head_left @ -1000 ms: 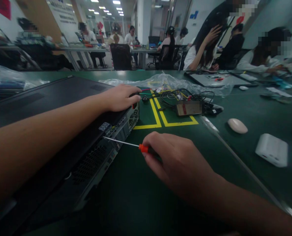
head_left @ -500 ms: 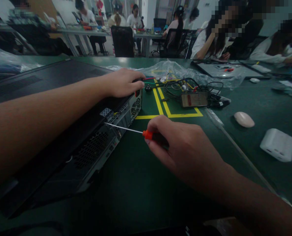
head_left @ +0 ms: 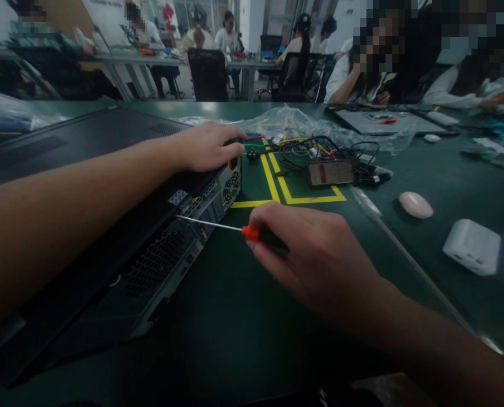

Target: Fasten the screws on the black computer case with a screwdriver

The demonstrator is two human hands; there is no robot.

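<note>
A black desktop computer case (head_left: 120,130) lies on its side at the left, its vented back panel facing right. My left hand (head_left: 207,146) grips the case's far corner, fingers bent over the edge. My right hand (head_left: 311,249) is closed round the handle of a screwdriver (head_left: 250,233) with an orange collar and dark grip. The thin steel shaft points left, and its tip meets the rear edge of the case near a small patterned label (head_left: 179,197). Whether a screw sits under the tip is too small to tell.
Behind the hands lie tangled cables with a power adapter (head_left: 330,172) and clear plastic wrap (head_left: 286,120). To the right are a pale computer mouse (head_left: 415,204), a white box-shaped device (head_left: 472,247) and a long clear strip (head_left: 417,268). Yellow tape (head_left: 315,199) marks the green table. People sit beyond.
The whole view has shifted slightly. Both hands keep their places on the case and the screwdriver, and the screwdriver's tip stays at the same spot.
</note>
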